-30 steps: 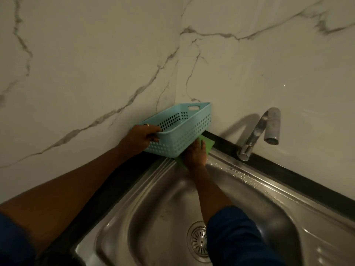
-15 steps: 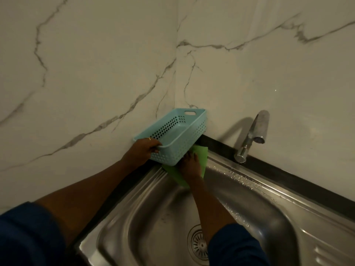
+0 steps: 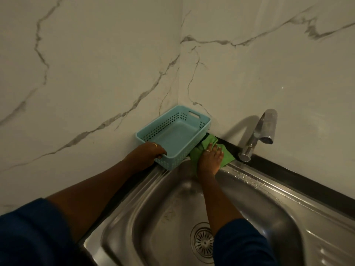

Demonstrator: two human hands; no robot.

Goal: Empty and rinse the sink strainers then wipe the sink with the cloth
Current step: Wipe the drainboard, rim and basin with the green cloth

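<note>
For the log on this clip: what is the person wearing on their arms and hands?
Both arms have dark blue sleeves pushed up, so the forearms are bare. No gloves. The left hand wears a thin gold-coloured ring; the right hand has a small ring on one finger too. No watch or bracelet is visible.

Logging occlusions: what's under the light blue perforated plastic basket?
The light blue perforated plastic basket, tilted by the left hand, has the green cloth reaching under its edge. The rest beneath is hidden.

We see basket (image 3: pixel 173 138) in the wall corner, cloth (image 3: pixel 213 150) just right of it on sink (image 3: pixel 269 191) rim, tap (image 3: pixel 257 135) further right, strainer (image 3: pixel 201 240) in the basin.
</note>
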